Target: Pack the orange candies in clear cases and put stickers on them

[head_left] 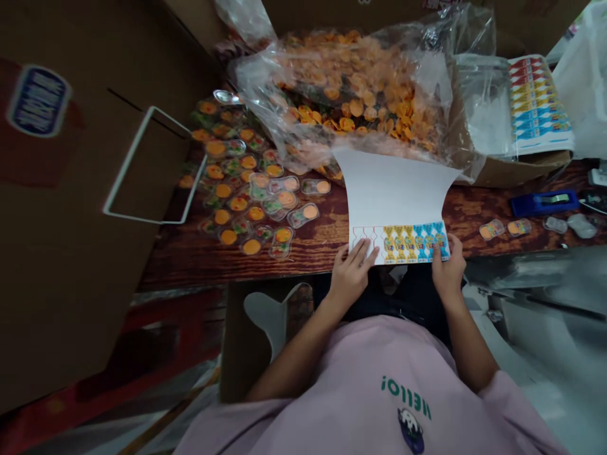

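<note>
A white sheet of stickers lies curved at the front edge of the table in front of me. Yellow and blue candy-shaped stickers run along its near strip, and the left end of that strip shows only red outlines. My left hand grips the near left part, fingers resting over the blank outlines. At the near right corner, my right hand holds the sheet with the thumb on top of the blue stickers. Parts of the fingers below the sheet are hidden.
Behind the sheet, an open plastic bag holds many orange pieces. Small clear packs with orange discs spread over the left of the table. More sticker sheets stand in a box at right, near a blue tape dispenser.
</note>
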`<state>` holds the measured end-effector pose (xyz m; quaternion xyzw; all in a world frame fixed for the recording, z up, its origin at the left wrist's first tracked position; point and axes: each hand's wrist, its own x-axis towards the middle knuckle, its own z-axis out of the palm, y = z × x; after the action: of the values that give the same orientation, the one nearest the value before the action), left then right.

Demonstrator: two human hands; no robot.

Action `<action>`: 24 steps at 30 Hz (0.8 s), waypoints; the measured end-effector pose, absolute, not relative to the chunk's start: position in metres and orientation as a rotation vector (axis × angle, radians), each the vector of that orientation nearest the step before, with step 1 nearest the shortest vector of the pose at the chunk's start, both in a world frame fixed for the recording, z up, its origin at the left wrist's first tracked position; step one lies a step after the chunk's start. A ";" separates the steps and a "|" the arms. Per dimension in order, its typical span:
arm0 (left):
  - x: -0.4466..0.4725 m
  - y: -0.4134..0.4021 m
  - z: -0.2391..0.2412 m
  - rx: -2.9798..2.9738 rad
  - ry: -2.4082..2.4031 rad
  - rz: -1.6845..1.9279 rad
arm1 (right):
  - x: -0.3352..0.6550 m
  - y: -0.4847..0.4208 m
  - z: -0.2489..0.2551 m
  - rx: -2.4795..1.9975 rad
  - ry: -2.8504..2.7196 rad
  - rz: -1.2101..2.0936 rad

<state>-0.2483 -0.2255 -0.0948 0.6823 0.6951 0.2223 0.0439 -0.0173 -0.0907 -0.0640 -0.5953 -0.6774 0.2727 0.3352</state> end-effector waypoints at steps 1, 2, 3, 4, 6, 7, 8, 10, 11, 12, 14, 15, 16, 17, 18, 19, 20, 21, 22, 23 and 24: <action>-0.250 -0.221 -0.094 2.058 2.152 0.658 | -0.019 -0.085 -0.065 -1.533 -1.894 0.563; -0.251 -0.217 -0.093 2.029 2.175 0.629 | -0.021 -0.081 -0.065 -1.515 -1.995 0.419; -0.252 -0.213 -0.091 2.002 2.191 0.594 | -0.023 -0.078 -0.066 -1.503 -2.066 0.293; -0.252 -0.211 -0.088 1.978 2.197 0.553 | -0.025 -0.076 -0.066 -1.495 -2.109 0.192; -0.250 -0.208 -0.082 1.946 2.193 0.473 | -0.030 -0.078 -0.066 -1.450 -2.161 0.095; -0.248 -0.208 -0.079 1.937 2.190 0.439 | -0.033 -0.081 -0.066 -1.399 -2.204 0.112; -0.246 -0.208 -0.077 1.933 2.189 0.411 | -0.037 -0.086 -0.066 -1.328 -2.269 0.167; -0.241 -0.209 -0.073 1.923 2.200 0.374 | -0.047 -0.095 -0.065 -1.167 -2.434 0.312; -0.239 -0.209 -0.073 1.910 2.217 0.365 | -0.053 -0.098 -0.065 -1.114 -2.511 0.372; -0.236 -0.208 -0.072 1.891 2.241 0.361 | -0.058 -0.101 -0.066 -1.098 -2.570 0.411; -0.231 -0.204 -0.070 1.836 2.306 0.365 | -0.068 -0.103 -0.067 -1.155 -2.627 0.441; -0.230 -0.202 -0.069 1.803 2.340 0.369 | -0.072 -0.102 -0.068 -1.198 -2.640 0.444; -0.229 -0.199 -0.068 1.774 2.367 0.374 | -0.074 -0.101 -0.069 -1.235 -2.652 0.445; -0.229 -0.196 -0.066 1.753 2.382 0.375 | -0.075 -0.099 -0.069 -1.261 -2.665 0.445; -0.231 -0.194 -0.065 1.744 2.384 0.375 | -0.076 -0.098 -0.070 -1.278 -2.677 0.448; -0.233 -0.193 -0.064 1.750 2.372 0.374 | -0.076 -0.096 -0.070 -1.290 -2.687 0.456; -0.236 -0.192 -0.063 1.769 2.349 0.373 | -0.075 -0.094 -0.069 -1.300 -2.692 0.470; -0.240 -0.192 -0.063 1.795 2.319 0.374 | -0.074 -0.093 -0.069 -1.310 -2.693 0.490; -0.243 -0.192 -0.063 1.821 2.290 0.377 | -0.074 -0.092 -0.068 -1.317 -2.691 0.512; -0.245 -0.193 -0.064 1.840 2.264 0.380 | -0.073 -0.091 -0.067 -1.321 -2.689 0.530; -0.247 -0.194 -0.065 1.854 2.244 0.383 | -0.073 -0.091 -0.067 -1.324 -2.685 0.542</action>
<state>-0.2471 -0.1943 -0.0649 0.6281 0.7603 0.1296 0.1029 -0.0728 -0.0909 -0.0666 -0.4346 -0.8815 0.1780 0.0493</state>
